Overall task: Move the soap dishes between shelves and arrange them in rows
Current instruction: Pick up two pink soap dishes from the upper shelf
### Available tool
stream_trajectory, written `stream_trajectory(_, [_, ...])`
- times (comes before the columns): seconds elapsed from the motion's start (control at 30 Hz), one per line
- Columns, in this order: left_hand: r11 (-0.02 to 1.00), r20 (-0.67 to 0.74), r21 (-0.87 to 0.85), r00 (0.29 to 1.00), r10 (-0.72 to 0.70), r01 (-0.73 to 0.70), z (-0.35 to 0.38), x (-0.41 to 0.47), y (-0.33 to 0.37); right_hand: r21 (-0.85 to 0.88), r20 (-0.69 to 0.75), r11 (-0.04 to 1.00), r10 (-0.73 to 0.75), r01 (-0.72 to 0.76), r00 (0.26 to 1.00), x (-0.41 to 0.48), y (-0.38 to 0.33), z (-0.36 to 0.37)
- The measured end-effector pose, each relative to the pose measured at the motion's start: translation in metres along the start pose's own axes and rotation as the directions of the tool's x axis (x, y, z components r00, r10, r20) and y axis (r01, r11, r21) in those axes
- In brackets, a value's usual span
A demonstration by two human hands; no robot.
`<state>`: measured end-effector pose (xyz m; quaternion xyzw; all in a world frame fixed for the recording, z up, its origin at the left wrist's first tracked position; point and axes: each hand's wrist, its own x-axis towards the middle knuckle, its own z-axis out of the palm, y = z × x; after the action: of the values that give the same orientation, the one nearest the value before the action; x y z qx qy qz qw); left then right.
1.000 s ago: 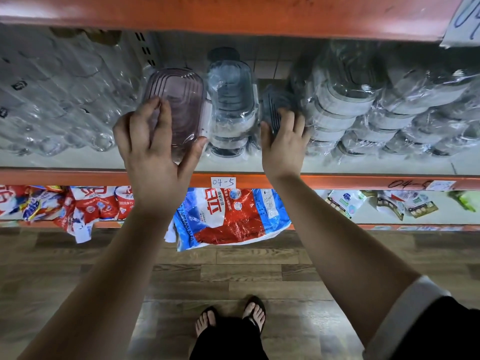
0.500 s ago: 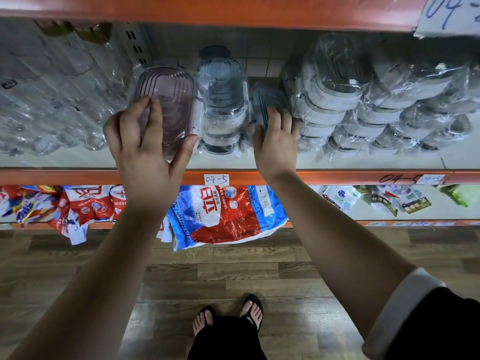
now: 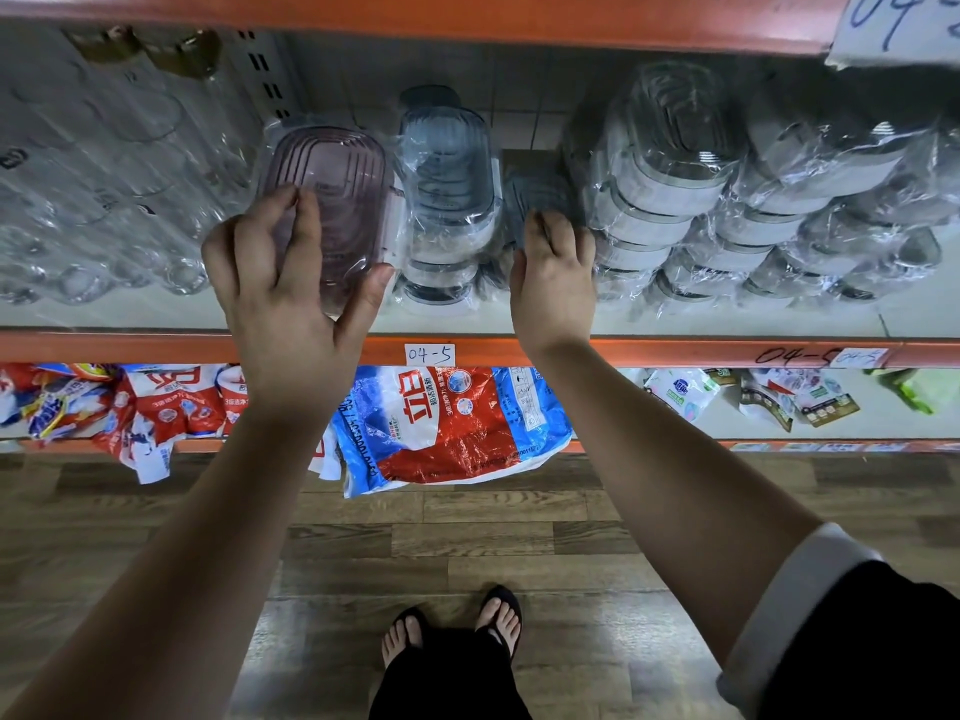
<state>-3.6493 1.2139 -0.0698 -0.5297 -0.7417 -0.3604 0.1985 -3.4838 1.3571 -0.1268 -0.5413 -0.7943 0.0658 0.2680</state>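
My left hand (image 3: 291,283) grips a pink transparent soap dish (image 3: 332,184) in plastic wrap, fingers over its near end and thumb at its right side, on the middle shelf (image 3: 675,324). Right beside it stands a stack of blue-grey wrapped soap dishes (image 3: 447,194). My right hand (image 3: 553,272) has its fingers curled onto a dark grey soap dish (image 3: 535,192), which is mostly hidden between the blue-grey stack and the clear ones. Stacks of clear wrapped soap dishes (image 3: 670,163) fill the shelf to the right.
Clear glassware (image 3: 93,200) crowds the shelf's left part. An orange beam (image 3: 415,18) runs overhead and an orange shelf edge (image 3: 675,353) carries a "04-5" label (image 3: 429,354). Detergent bags (image 3: 447,423) hang off the lower shelf. Wooden floor and my feet (image 3: 452,631) are below.
My right hand's fingers have curled down onto the dark grey dish. My left hand keeps its hold on the pink dish, which has barely shifted.
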Motion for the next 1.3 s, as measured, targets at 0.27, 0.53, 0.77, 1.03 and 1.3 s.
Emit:
stream_trajectory(0.27, [1.0, 0.006, 0.012, 1.0, -0.008, 0.008, 0.0, -0.001, 0.001, -0.111, 0.142, 0.993, 0.064, -0.049, 0.988, -0.008, 0.003, 0.004])
stream_trajectory(0.53, [0.999, -0.002, 0.032, 1.0, 0.001, -0.001, 0.001, -0.002, 0.0, -0.034, 0.193, 0.999, 0.024, -0.017, 0.981, -0.009, 0.003, -0.001])
stream_trajectory(0.77, [0.999, -0.008, 0.031, 1.0, 0.022, -0.022, 0.002, -0.003, -0.002, 0.001, 0.027, 1.0, 0.03, -0.03, 0.999, -0.008, 0.006, 0.005])
stream_trajectory(1.03, [1.0, -0.004, 0.028, 1.0, 0.0, 0.0, 0.0, -0.002, -0.002, 0.168, -0.164, 0.985, -0.003, 0.031, 0.986, 0.003, -0.009, -0.005])
stream_trajectory(1.3, [0.999, -0.026, 0.044, 1.0, -0.016, 0.017, -0.013, 0.001, -0.018, 0.238, -0.164, 0.971, 0.008, 0.032, 0.986, 0.039, -0.031, -0.005])
